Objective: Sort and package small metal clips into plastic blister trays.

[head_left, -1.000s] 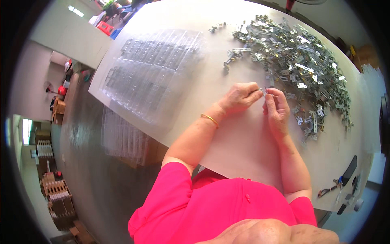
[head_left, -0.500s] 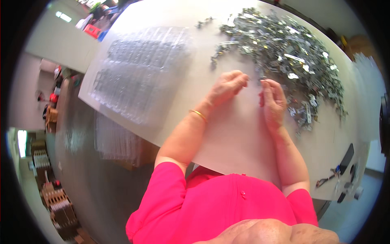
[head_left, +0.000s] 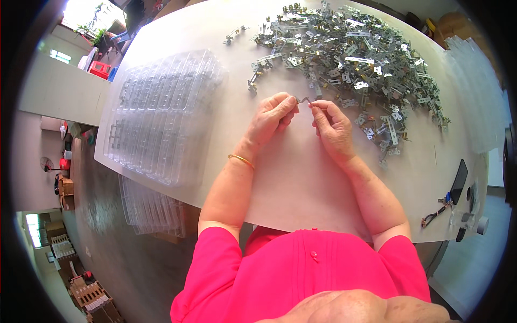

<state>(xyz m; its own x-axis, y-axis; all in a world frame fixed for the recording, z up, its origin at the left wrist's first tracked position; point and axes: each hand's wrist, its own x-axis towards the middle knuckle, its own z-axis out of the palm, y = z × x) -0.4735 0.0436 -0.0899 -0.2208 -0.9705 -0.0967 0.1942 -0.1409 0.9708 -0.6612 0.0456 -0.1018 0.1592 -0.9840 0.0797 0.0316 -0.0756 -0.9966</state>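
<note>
Some sm metal btwn L hand, R hand

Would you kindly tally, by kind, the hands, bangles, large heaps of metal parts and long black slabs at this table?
Hands (left hand, right hand): 2
Gold-coloured bangle: 1
Large heap of metal parts: 1 (overlapping pieces not countable)
Long black slab: 1
Total: 5
</note>
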